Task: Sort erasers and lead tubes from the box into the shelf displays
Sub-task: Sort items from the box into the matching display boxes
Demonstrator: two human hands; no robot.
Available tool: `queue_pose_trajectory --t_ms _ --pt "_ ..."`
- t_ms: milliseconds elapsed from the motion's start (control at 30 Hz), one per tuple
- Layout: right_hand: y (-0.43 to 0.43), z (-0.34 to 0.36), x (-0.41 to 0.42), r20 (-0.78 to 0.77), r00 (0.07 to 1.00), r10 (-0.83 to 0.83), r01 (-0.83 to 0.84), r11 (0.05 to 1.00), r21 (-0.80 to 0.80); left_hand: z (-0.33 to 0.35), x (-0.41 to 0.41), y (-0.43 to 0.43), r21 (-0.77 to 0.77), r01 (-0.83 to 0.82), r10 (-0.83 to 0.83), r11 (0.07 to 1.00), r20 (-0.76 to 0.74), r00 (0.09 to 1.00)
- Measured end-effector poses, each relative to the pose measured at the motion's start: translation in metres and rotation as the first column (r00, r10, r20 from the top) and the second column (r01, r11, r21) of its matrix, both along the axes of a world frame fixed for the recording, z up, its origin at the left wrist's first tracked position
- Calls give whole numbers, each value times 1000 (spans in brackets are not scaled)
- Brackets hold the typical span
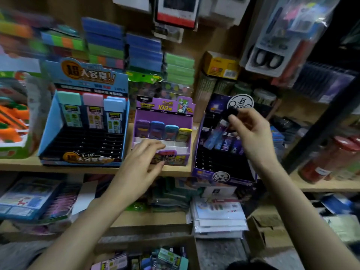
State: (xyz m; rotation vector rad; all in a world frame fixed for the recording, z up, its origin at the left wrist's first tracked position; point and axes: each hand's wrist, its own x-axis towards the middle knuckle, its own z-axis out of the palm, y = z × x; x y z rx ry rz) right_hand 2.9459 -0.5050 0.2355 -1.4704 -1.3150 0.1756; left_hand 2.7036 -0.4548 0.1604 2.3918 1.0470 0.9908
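Three displays stand on the wooden shelf [58,167]. The blue display [48,125] on the left holds three tall pastel lead tubes. The purple display [171,108] in the middle holds a row of small coloured cases. My left hand [143,162] rests open on that display's front edge, holding nothing. The dark display [202,145] on the right holds several purple-blue lead tubes. Above it my right hand [247,131] pinches the black cap of a lead tube [218,133], whose lower end slants down into the display. The cardboard box [148,242] with mixed items sits at the bottom.
Stacks of coloured pads [105,41] and hanging packs line the back wall. A yellow carton [221,65] sits behind the dark display. Orange toys [11,121] lie at the far left, red-lidded jars [331,158] at the right. The lower shelf holds packets and paper stacks [218,215].
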Motion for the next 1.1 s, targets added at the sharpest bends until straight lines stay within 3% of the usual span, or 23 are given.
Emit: queue_pose_trajectory --t_ms 133,400,600,767,967,1100 --pt "17 -11 25 91 993 -73 73 997 2 -9 8 8 4 -45 45 999 -55 997" --pt "39 -35 14 170 985 36 -23 996 -82 -23 9 8 34 -49 57 998 -260 964" --pt "44 -36 16 160 986 35 -8 986 -166 -25 7 9 30 -36 42 999 -244 969" --pt "53 -46 10 177 979 -97 126 979 -160 -23 5 6 67 -36 45 997 -140 989" --pt "50 -46 5 326 934 -148 230 946 -228 -18 -10 -13 120 49 -30 992 -153 988" --pt "17 -44 -5 480 865 -145 271 941 -202 -27 -25 -33 -11 124 -124 992 -169 978"
